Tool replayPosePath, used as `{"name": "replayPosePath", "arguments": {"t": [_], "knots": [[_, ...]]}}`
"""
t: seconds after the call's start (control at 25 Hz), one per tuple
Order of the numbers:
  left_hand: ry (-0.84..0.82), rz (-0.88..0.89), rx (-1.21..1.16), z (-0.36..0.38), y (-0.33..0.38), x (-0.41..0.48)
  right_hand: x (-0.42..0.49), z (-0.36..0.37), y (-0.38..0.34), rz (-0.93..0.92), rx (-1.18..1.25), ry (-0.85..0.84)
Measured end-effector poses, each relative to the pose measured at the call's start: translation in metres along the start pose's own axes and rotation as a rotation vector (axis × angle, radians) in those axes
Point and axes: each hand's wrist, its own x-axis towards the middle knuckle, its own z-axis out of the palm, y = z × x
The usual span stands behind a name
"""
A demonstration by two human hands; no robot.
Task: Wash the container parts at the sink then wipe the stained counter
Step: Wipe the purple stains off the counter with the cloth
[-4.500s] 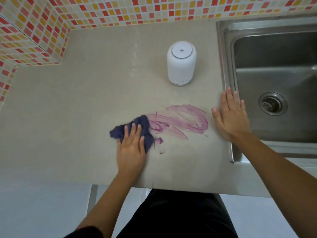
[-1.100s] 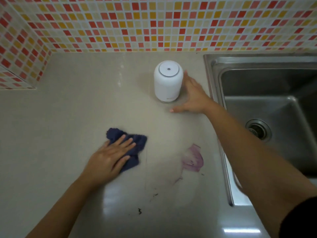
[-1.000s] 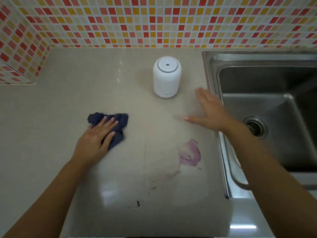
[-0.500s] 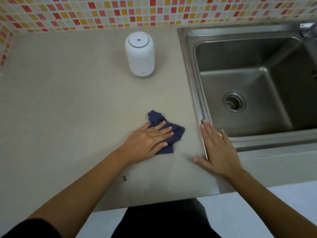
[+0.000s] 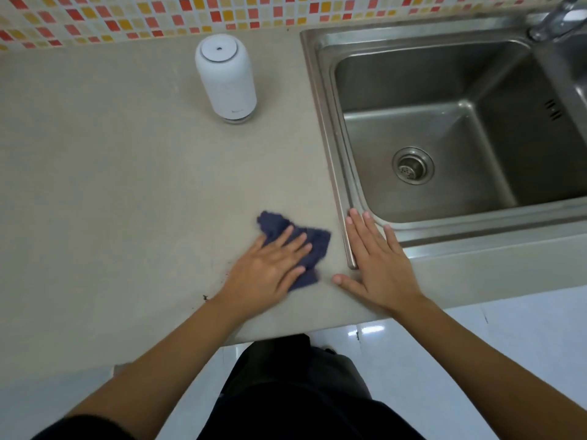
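One dark blue cloth (image 5: 317,241) is sitting near the front edge of the counter (image 5: 111,185), left hand (image 5: 270,271) pressing flat on it. Right hand (image 5: 378,271) is resting open, fingers over the sink (image 5: 321,106) rim. One white container (image 5: 226,79) is standing by the back edge.

The light is dim and even, laying a flat greyish cast over the counter (image 5: 111,185), and shadows are faint and soft-edged. The sink (image 5: 330,128) carries dull streaks of sheen along its rim, and a bright glare sits on the glossy floor (image 5: 368,330) below the counter's front edge. Motion blur smears the left hand (image 5: 270,271) and the near corner of the cloth (image 5: 276,225); the right hand (image 5: 378,268) is sharper. The wide lens bows the tiled wall (image 5: 222,14) and the sink's edges.
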Motion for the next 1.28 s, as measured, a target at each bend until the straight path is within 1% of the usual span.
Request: {"name": "replayPosePath", "arguments": {"t": [0.04, 0.12, 0.2, 0.24, 0.28, 0.32, 0.36, 0.4, 0.44, 0.52, 0.56, 0.64, 0.68, 0.72, 0.8, 0.84, 0.88, 0.92, 1.0, 1.08, 1.12, 1.2, 1.28], "knots": [[-0.017, 0.004, -0.004, -0.006, 0.000, -0.022, -0.010, 0.004, -0.001, -0.011, 0.007, -0.004], [0.022, -0.012, -0.005, -0.016, -0.023, -0.042, -0.020, 0.009, -0.003, -0.012, 0.032, 0.009], [0.077, -0.132, 0.026, -0.017, -0.047, -0.023, -0.020, 0.009, -0.003, -0.005, 0.045, 0.020], [0.104, -0.236, 0.028, -0.014, -0.053, -0.002, -0.020, 0.009, -0.003, -0.006, 0.048, 0.026], [0.124, -0.340, 0.028, -0.008, -0.050, 0.019, -0.019, 0.010, -0.003, -0.010, 0.047, 0.034], [0.129, -0.405, 0.028, -0.001, -0.038, 0.037, -0.020, 0.011, -0.002, -0.013, 0.042, 0.040], [0.142, -0.411, 0.030, 0.007, -0.018, 0.048, -0.020, 0.012, -0.001, -0.017, 0.040, 0.044], [0.147, -0.364, 0.045, 0.016, 0.005, 0.049, -0.020, 0.014, -0.001, -0.023, 0.046, 0.051], [0.128, -0.275, 0.066, 0.020, 0.030, 0.038, -0.021, 0.014, -0.001, -0.033, 0.065, 0.057], [0.035, -0.142, 0.052, 0.020, 0.066, -0.009, -0.022, 0.013, -0.001, -0.024, 0.139, 0.068], [-0.002, -0.108, 0.036, 0.015, 0.073, -0.033, -0.024, 0.012, 0.000, 0.007, 0.186, 0.079], [0.008, -0.086, 0.035, 0.007, 0.065, -0.060, -0.038, 0.011, 0.008, 0.081, 0.212, 0.089], [0.032, -0.121, 0.043, 0.005, 0.052, -0.058, -0.046, 0.011, 0.013, 0.101, 0.183, 0.090], [0.069, -0.196, 0.045, 0.004, 0.039, -0.046, -0.052, 0.013, 0.017, 0.098, 0.140, 0.084], [0.125, -0.437, 0.021, 0.005, 0.016, 0.004, -0.060, 0.016, 0.022, 0.089, 0.082, 0.072], [0.122, -0.533, 0.008, 0.007, 0.013, 0.030, -0.060, 0.018, 0.022, 0.098, 0.075, 0.079], [0.103, -0.575, -0.002, 0.010, 0.015, 0.052, -0.059, 0.019, 0.021, 0.106, 0.078, 0.092], [0.104, -0.564, -0.013, 0.015, 0.025, 0.064, -0.058, 0.020, 0.020, 0.112, 0.084, 0.106], [0.121, -0.436, 0.046, 0.025, 0.061, 0.054, -0.057, 0.021, 0.019, 0.104, 0.090, 0.127], [0.104, -0.304, 0.059, 0.026, 0.091, 0.010, -0.058, 0.023, 0.021, 0.097, 0.092, 0.136], [0.091, -0.275, 0.045, 0.023, 0.099, -0.014, -0.057, 0.024, 0.022, 0.095, 0.102, 0.137], [0.100, -0.241, 0.062, 0.014, 0.093, -0.050, -0.057, 0.024, 0.022, 0.089, 0.126, 0.136], [0.120, -0.267, 0.079, 0.010, 0.074, -0.055, -0.056, 0.024, 0.021, 0.092, 0.124, 0.144]]}}
